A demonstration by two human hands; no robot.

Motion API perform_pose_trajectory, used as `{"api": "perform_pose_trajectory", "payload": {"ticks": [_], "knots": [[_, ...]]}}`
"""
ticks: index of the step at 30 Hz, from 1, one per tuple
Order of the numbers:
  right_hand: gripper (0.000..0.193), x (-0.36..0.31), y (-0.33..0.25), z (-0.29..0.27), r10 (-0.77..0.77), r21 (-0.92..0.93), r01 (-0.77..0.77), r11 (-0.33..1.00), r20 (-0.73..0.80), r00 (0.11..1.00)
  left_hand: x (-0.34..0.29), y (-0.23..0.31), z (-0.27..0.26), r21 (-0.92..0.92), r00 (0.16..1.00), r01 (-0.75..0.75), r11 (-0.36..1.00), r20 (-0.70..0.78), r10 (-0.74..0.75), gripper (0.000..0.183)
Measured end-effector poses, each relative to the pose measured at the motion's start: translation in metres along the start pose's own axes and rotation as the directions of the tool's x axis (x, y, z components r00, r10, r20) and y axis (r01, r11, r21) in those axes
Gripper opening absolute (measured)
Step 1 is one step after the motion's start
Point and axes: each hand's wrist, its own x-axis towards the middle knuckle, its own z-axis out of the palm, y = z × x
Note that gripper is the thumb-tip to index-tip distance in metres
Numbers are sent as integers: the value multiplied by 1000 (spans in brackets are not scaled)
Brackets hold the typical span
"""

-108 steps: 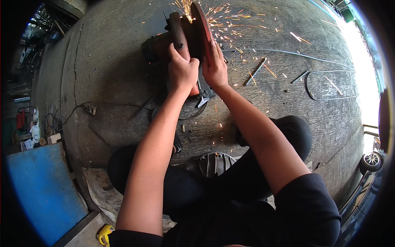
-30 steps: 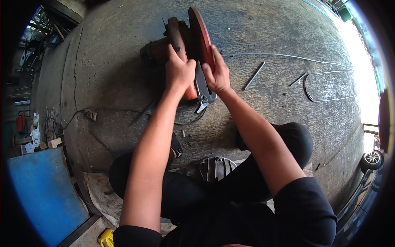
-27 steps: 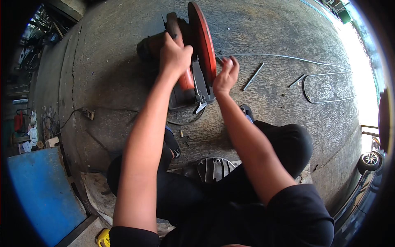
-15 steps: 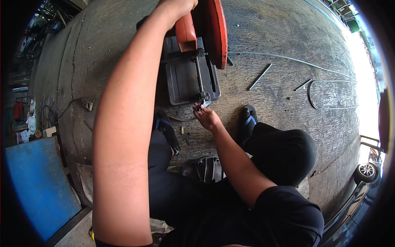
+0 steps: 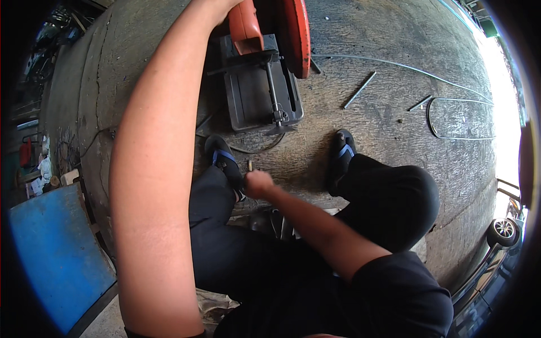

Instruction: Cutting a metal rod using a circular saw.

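At the top edge my left hand [image 5: 221,5] is on the red handle [image 5: 245,27] of a cut-off saw with a round red blade guard [image 5: 302,39]. The frame's edge cuts off its fingers. Below the handle sits the saw's dark base [image 5: 245,101], with a clamp screw rod [image 5: 271,87] running toward me. My right hand [image 5: 260,184] is away from the clamp, low between my feet and beside a small short stub [image 5: 249,164] on the ground. Motion blurs its fingers, so whether it holds anything is unclear.
Cut metal rods [image 5: 359,90] and a bent thin rod [image 5: 431,121] lie on the concrete to the right. A dark cable [image 5: 265,151] curves before the saw. A blue panel [image 5: 56,248] stands at left; a car wheel [image 5: 503,231] shows at far right.
My right hand has left the clamp's end and moved back toward me and left, near the stub. My left hand stays at the saw's handle; the view has shifted slightly.
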Motion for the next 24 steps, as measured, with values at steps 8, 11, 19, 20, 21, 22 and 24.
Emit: {"api": "perform_pose_trajectory", "payload": {"ticks": [8, 11, 19, 20, 21, 22, 24], "knots": [[93, 40, 21, -23, 660, 911, 185, 369, -397, 638, -5, -1, 0, 1, 998, 42, 999, -43, -42, 13], [69, 66, 68, -28, 722, 854, 407, 323, -500, 478, -4, 4, 9, -41, 997, 53, 998, -46, -55, 13], [16, 61, 99, -66, 681, 826, 388, -409, -7, 732, -12, -5, 8, -45, 997, 29, 999, -73, -32, 14], [13, 62, 85, -63, 822, 864, 502, -48, -251, 511, -11, -2, 11, -46, 997, 25, 999, -68, -28, 14], [12, 60, 64, -49, 741, 669, 612, 422, -643, 191, -11, 0, 14, -43, 998, 26, 999, -61, -28, 14], [13, 29, 17, -35, 501, 645, 364, 671, -757, 418, -13, -8, 4, -27, 995, 49, 998, -84, -51, 14], [21, 1, -40, -8, -49, 462, 314, 829, -500, 864, -12, -6, 3, -37, 996, 35, 999, -76, -37, 14]]}}
